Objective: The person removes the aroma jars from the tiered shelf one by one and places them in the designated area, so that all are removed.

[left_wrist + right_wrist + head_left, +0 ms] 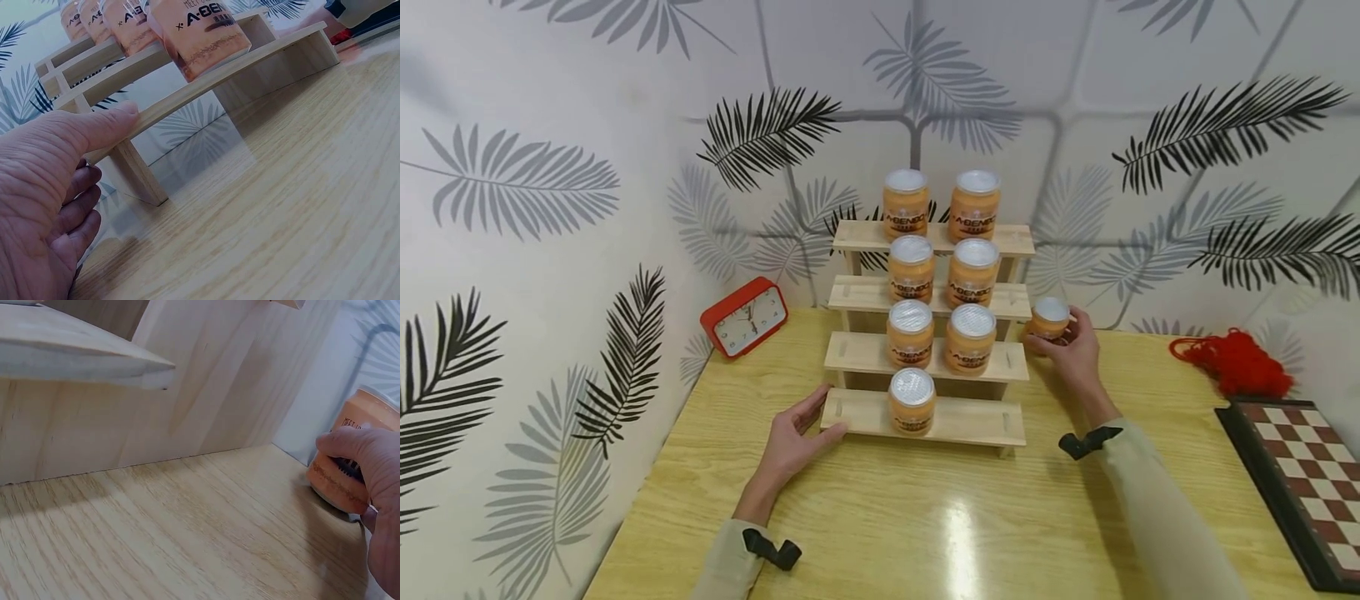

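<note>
While both hands rest at the stepped rack, the positions read as follows.

Right hand: the right hand [1075, 350] grips an orange jar [1049, 321], fingers curled round its side; the right wrist view shows the thumb across the label.

Orange jar: it stands on the table [940, 525] just beside the rack's right end, toward the far edge of the table, silver lid up.

Left hand: the left hand [793, 437] lies on the table at the left end of the rack's lowest step; fingers straight and relaxed, holding nothing. In the left wrist view the thumb tip [122, 115] touches the front edge of that step.

Wooden rack: the wooden rack [928, 354] has four steps and stands at the far middle of the table.

Jars on rack: two on each of the upper three steps, one jar [912, 401] on the lowest.

Red clock: the red clock [744, 317] leans at the far left corner.

Red yarn: the red yarn [1240, 364] lies near the far right edge.

Chessboard: the chessboard [1296, 479] lies along the right edge.
</note>
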A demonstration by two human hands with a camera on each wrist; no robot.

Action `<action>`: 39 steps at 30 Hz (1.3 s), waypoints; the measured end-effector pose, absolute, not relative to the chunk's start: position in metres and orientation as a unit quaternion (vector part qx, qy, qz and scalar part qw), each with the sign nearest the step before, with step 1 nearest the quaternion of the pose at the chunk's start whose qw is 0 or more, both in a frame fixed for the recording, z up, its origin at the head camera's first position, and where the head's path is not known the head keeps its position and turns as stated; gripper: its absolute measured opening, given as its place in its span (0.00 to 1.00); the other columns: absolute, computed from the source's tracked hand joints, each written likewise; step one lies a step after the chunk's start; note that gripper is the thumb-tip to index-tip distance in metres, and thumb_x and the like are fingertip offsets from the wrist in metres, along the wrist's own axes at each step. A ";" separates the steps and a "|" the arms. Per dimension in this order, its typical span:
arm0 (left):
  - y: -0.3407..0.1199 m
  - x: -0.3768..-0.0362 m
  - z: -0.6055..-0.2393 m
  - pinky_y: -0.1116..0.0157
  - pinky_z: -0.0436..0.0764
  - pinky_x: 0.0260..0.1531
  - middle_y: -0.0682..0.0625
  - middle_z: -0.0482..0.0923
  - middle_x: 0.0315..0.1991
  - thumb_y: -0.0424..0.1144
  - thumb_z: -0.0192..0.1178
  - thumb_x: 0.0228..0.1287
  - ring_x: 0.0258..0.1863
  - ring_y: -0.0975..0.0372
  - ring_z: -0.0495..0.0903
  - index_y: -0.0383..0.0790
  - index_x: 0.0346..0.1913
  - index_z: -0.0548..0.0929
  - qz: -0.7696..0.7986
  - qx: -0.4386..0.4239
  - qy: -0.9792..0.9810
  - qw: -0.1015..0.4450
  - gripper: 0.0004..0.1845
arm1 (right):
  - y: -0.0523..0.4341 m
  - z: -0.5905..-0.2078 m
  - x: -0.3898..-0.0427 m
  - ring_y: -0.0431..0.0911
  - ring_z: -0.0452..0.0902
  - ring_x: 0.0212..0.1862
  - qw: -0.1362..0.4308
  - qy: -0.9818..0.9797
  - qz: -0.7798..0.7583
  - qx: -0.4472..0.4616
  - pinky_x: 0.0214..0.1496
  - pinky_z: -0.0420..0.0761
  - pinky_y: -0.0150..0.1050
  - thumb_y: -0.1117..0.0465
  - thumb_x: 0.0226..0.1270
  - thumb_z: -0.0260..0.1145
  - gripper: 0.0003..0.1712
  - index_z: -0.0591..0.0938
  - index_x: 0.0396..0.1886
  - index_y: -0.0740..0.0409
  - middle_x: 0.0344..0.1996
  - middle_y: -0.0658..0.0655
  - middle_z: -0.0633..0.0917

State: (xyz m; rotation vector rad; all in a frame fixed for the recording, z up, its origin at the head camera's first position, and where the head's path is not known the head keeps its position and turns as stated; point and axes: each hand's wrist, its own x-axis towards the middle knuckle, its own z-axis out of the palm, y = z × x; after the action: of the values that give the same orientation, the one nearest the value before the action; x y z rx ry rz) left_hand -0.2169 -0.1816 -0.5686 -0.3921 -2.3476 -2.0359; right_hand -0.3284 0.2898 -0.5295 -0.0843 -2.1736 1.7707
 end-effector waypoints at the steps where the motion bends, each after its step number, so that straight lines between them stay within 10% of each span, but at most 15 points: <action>1: -0.182 -0.217 -0.569 0.53 0.68 0.73 0.44 0.71 0.74 0.32 0.75 0.64 0.74 0.54 0.70 0.35 0.77 0.71 -0.650 -0.125 -0.750 0.005 0.39 | 0.291 -0.534 -0.332 0.37 0.77 0.47 0.168 -0.766 0.620 -0.031 0.45 0.78 0.22 0.73 0.60 0.78 0.46 0.65 0.75 0.67 0.61 0.67 0.78; 20: -0.180 -0.217 -0.570 0.53 0.68 0.73 0.43 0.71 0.75 0.32 0.74 0.64 0.74 0.53 0.70 0.32 0.77 0.70 -0.654 -0.128 -0.745 0.004 0.40 | 0.287 -0.537 -0.326 0.36 0.79 0.47 0.175 -0.763 0.622 -0.017 0.47 0.80 0.23 0.76 0.59 0.76 0.44 0.68 0.75 0.72 0.55 0.63 0.81; 39: -0.182 -0.216 -0.568 0.52 0.68 0.73 0.43 0.71 0.75 0.32 0.74 0.64 0.74 0.53 0.70 0.36 0.77 0.71 -0.651 -0.131 -0.748 0.003 0.39 | 0.309 -0.547 -0.314 0.68 0.59 0.77 0.141 -0.802 0.581 0.002 0.75 0.64 0.66 0.72 0.62 0.76 0.55 0.55 0.84 0.65 0.77 0.73 0.64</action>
State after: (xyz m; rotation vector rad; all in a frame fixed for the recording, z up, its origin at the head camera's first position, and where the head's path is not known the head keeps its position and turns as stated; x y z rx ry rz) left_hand -0.2161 -0.1815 -0.5682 -0.4093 -2.3449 -2.0395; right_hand -0.3140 0.3092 -0.5470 0.0049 -2.3140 1.6768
